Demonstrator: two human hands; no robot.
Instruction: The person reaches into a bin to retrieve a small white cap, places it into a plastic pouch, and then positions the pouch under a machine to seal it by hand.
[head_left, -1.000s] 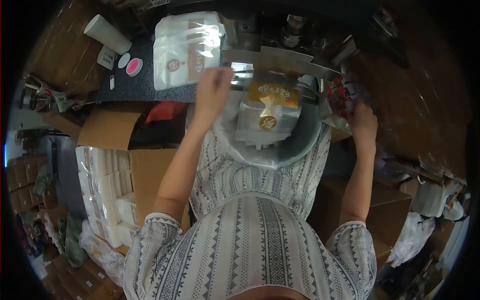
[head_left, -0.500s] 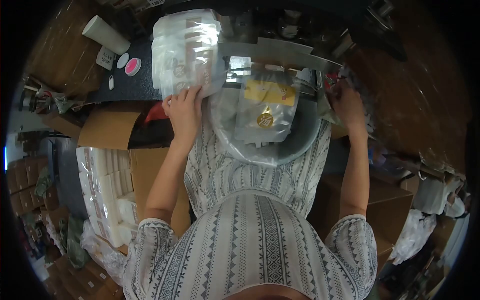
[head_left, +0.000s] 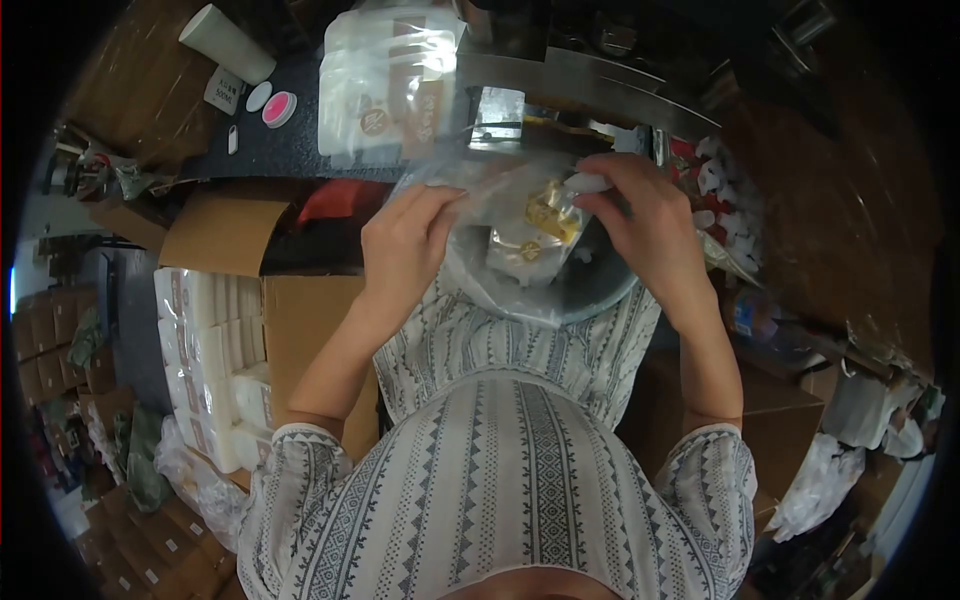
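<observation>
My left hand (head_left: 408, 240) pinches the edge of a clear plastic bag (head_left: 480, 195) above the round basin (head_left: 612, 285). On the other side, my right hand (head_left: 645, 215) is closed on a small white piece (head_left: 588, 183) beside the same bag. A pouch with a yellow label and a round gold mark (head_left: 530, 250) lies in the basin, partly behind the plastic. A stack of clear pouches with brown print (head_left: 388, 95) rests on the dark table just beyond my left hand.
A pink round tin (head_left: 278, 109), its lid and a white cup (head_left: 228, 45) stand at the back left. An open cardboard box (head_left: 215, 225) and packs of white containers (head_left: 210, 370) are at the left. Small wrapped pieces (head_left: 725, 190) lie at the right.
My left hand has left the pouch stack with a clear bag and moved toward the basin. My right hand has come from the wrapped pieces at the right to the bag, with a white piece.
</observation>
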